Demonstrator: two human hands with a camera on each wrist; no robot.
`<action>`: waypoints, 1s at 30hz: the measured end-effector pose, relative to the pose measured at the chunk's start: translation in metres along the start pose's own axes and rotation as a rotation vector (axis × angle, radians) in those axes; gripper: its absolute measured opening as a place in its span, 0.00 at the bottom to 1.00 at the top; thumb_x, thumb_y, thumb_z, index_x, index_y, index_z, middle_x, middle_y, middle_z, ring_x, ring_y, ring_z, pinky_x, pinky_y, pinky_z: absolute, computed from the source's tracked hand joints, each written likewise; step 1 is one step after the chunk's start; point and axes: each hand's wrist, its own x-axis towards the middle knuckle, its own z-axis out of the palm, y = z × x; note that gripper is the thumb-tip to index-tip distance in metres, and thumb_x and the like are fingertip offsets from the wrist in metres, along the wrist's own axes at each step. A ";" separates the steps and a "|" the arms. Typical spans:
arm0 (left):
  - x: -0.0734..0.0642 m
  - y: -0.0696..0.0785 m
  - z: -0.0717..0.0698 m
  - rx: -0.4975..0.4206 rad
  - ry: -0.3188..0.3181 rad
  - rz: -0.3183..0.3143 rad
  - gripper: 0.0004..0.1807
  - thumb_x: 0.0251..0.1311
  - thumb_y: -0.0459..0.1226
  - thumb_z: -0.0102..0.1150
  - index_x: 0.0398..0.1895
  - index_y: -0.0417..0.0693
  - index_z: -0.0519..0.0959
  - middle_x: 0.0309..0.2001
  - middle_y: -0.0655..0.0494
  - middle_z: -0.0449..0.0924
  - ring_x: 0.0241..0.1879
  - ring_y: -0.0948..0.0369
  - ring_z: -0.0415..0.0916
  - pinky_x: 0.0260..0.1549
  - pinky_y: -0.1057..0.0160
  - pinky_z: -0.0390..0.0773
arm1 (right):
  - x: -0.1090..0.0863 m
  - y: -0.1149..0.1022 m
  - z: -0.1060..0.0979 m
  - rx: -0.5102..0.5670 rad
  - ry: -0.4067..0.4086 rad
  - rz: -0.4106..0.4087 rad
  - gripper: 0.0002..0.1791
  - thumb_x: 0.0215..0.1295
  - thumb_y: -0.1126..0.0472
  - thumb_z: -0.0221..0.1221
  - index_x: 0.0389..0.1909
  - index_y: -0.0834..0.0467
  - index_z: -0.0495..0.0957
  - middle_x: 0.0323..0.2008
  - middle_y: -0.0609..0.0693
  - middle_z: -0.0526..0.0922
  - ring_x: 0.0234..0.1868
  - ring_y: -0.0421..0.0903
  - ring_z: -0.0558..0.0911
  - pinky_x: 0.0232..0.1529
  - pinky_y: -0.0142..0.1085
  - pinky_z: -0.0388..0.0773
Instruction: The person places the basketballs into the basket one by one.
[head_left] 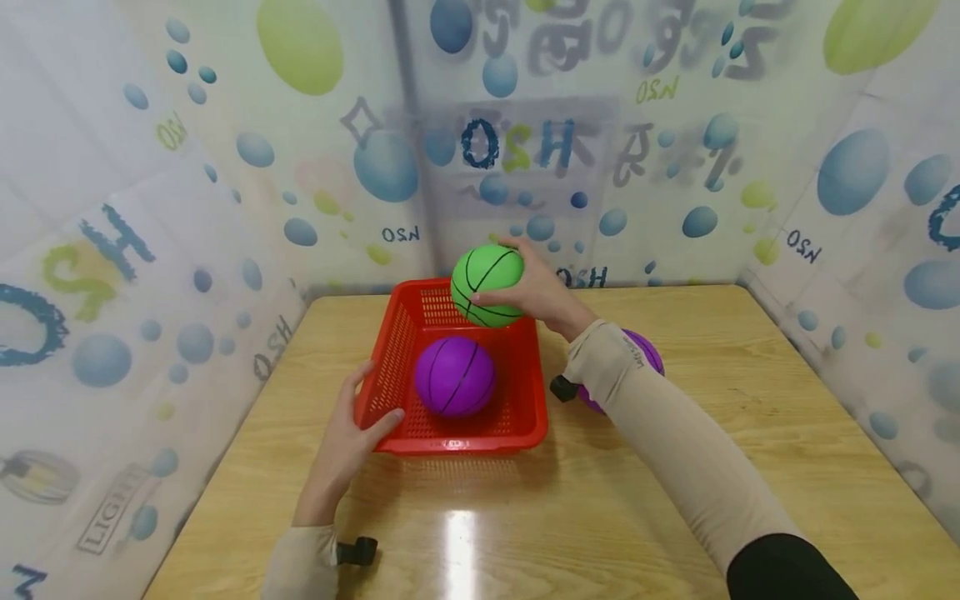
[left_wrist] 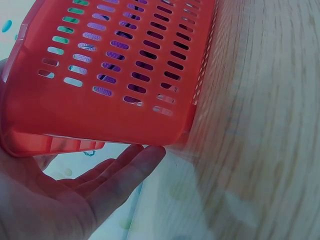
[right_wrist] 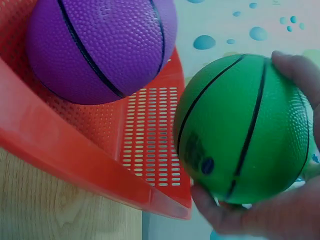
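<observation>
A green ball (head_left: pixel 480 279) with black seam lines is held by my right hand (head_left: pixel 543 287), thumb and fingers on opposite sides of it. In the head view it appears over the back right part of a red plastic basket (head_left: pixel 542 400). Inside that basket lies a purple ball (head_left: pixel 455 377). My left hand (head_left: pixel 348 433) holds the basket's front left corner; its thumb lies over the rim and its fingers extend along the outer side, seen in the left wrist view below the slotted wall (left_wrist: pixel 100 117).
A second purple ball (head_left: pixel 647 350) rests on the wooden table (head_left: pixel 750 417) right of the basket, partly hidden by the right sleeve (head_left: pixel 667 433). A patterned curtain (head_left: pixel 660 183) with blue and green spots hangs behind the table and along both sides.
</observation>
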 end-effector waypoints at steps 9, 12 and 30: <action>0.001 0.002 0.001 0.006 -0.003 0.005 0.52 0.75 0.45 0.71 0.92 0.69 0.47 0.85 0.43 0.58 0.76 0.40 0.70 0.71 0.33 0.76 | -0.005 0.000 0.000 -0.200 -0.003 0.092 0.49 0.65 0.54 0.80 0.83 0.49 0.66 0.80 0.63 0.61 0.77 0.61 0.65 0.73 0.60 0.74; 0.002 0.002 0.001 0.009 0.000 0.017 0.52 0.74 0.46 0.71 0.92 0.68 0.48 0.86 0.43 0.57 0.78 0.40 0.68 0.73 0.32 0.73 | -0.007 -0.001 0.000 -0.198 -0.006 0.104 0.49 0.66 0.54 0.80 0.83 0.49 0.65 0.81 0.63 0.61 0.78 0.60 0.65 0.74 0.60 0.73; 0.004 0.001 0.002 0.006 0.001 0.025 0.52 0.74 0.47 0.71 0.92 0.68 0.49 0.84 0.41 0.61 0.77 0.41 0.69 0.73 0.33 0.72 | -0.013 0.000 -0.005 -0.120 -0.008 0.129 0.47 0.70 0.57 0.77 0.85 0.49 0.63 0.85 0.62 0.60 0.83 0.62 0.64 0.76 0.60 0.72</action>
